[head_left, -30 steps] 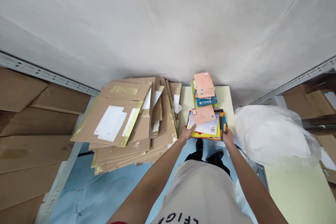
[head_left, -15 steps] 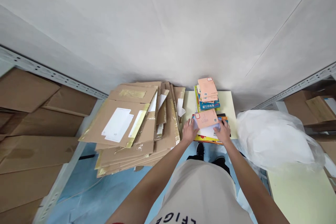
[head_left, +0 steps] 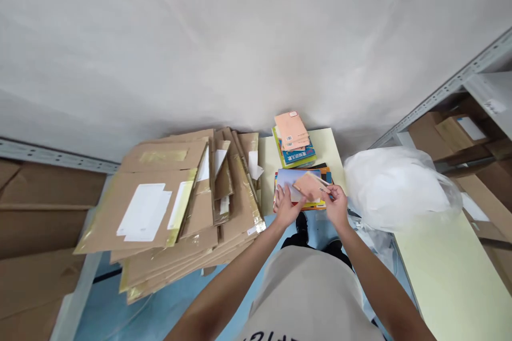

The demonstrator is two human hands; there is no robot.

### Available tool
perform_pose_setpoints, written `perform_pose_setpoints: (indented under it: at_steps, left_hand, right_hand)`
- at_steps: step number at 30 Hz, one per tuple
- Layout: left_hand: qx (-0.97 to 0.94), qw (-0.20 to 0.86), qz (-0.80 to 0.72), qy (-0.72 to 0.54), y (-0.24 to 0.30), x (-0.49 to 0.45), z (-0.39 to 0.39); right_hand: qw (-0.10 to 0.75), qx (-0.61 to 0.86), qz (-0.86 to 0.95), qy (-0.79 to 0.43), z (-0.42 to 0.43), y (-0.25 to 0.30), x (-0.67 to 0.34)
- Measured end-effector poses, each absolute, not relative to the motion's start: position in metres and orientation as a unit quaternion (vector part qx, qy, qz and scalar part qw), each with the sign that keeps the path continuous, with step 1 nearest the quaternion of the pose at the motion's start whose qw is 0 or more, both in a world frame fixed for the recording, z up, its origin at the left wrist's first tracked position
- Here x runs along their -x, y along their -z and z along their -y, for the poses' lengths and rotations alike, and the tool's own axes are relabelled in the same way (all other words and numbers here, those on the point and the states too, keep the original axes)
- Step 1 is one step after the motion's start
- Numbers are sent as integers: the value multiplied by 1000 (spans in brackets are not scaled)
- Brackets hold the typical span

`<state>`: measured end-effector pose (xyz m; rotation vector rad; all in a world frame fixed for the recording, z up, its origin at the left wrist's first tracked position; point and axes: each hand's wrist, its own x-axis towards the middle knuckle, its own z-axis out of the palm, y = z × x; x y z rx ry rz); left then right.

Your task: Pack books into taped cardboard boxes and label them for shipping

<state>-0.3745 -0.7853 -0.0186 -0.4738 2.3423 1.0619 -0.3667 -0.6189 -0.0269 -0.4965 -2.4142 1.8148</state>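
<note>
A thin pink booklet [head_left: 310,185] is tilted above a low pile of books, its right end pinched in my right hand [head_left: 336,205]. My left hand [head_left: 287,209] lies with fingers spread on the pile's near left edge, touching a pale lavender-and-white book [head_left: 288,177]. Under that book, yellow, orange and blue cover edges stick out. Just behind stands a second pile, with several pink booklets [head_left: 291,127] on top of a blue book [head_left: 300,153] and a yellow-green one.
Both piles rest on a small pale yellow table [head_left: 328,144] against the wall. Flattened cardboard boxes [head_left: 160,170] lean in a thick stack to its left. A bulky clear plastic bag of white material [head_left: 396,186] sits at right. Shelves with cartons [head_left: 460,136] flank both sides.
The pink booklet lay flat on the front pile between both hands; now its right end is lifted in my right hand. My left hand has moved over the lavender book. The view has turned right.
</note>
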Motion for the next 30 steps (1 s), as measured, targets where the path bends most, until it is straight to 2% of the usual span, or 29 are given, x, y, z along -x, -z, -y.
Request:
perform_pose_setpoints:
  at_steps: [3,6,8,11,16,19,21,23,27,30]
  left_hand:
    - [106,288,-785,-538,-6,365,769]
    - [39,319,-670,-670,-41,357,744]
    - [9,351,-626,-696,-65,351,719]
    - [-42,399,-590,-701,-92,334,670]
    - [-120,485,-499,-708,-99,289,572]
    - [-167,506,-489,-690,-95,263,517]
    - [-192,524,-491,-669,-95,247,484]
    - [-216,551,-487,-643,-96,233,455]
    - [-265,600,-477,-585,-93,210,410]
    - [-299,624,-474,-544,-87,198,382]
  right_hand:
    - [132,91,795,-585,598,-8,334]
    - [263,-25,801,-538,563,-40,299]
    - [346,-100,796,-486,534,-56,274]
    - [412,-151,800,-410,487,-70,233]
    - [492,-53,814,-305,419,-67,149]
    - [521,87,785,-325,387,-60,99]
    - [520,194,734,-393,367,-59,71]
    - [484,283,666,-491,345,-62,48]
    - [397,335,538,-664,305,-75,19]
    - [373,349,504,-696,282,-83,10]
